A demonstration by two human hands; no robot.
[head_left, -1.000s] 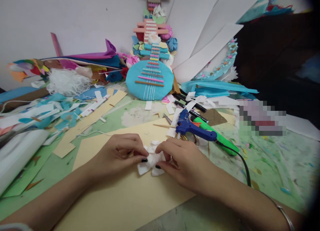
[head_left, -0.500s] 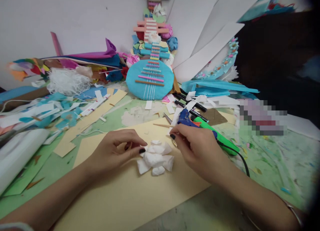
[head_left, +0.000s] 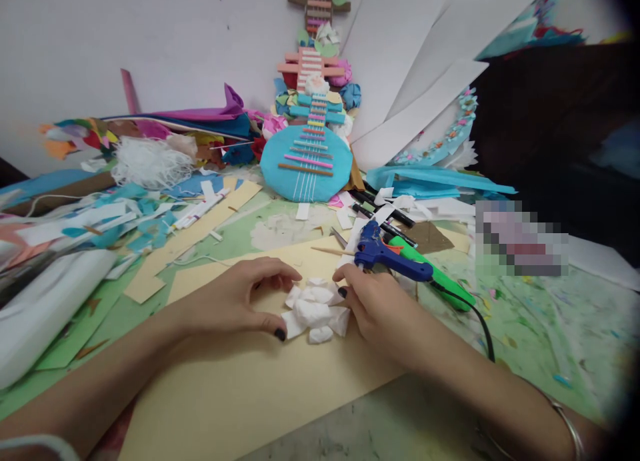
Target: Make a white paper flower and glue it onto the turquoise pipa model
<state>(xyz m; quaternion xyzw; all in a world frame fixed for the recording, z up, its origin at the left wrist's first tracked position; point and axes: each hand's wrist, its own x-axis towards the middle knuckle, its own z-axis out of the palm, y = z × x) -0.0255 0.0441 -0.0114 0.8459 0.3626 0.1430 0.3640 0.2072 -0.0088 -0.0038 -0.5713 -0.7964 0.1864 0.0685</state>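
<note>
A white crumpled paper flower (head_left: 315,310) lies on a cream card sheet (head_left: 240,388). My left hand (head_left: 235,301) arches just left of it, fingers apart in a C shape, the thumb tip touching the flower's lower left edge. On the other side, my right hand (head_left: 375,308) has curled fingers pressed on the flower's right edge, one dark-nailed fingertip on top of a petal. A blue glue gun (head_left: 390,254) with a green handle lies just beyond my right hand, its black cord trailing right.
A blue paper lute model (head_left: 305,161) leans on the wall at the back. Coloured paper scraps and white shreds (head_left: 150,161) pile up at the left. Black pens (head_left: 385,211) and white strips lie behind the glue gun. White sheets (head_left: 410,81) lean at the back right.
My right hand left the flower, reached to the glue gun, then came back to the flower's right edge. My left hand let go its pinch and spread open beside the flower.
</note>
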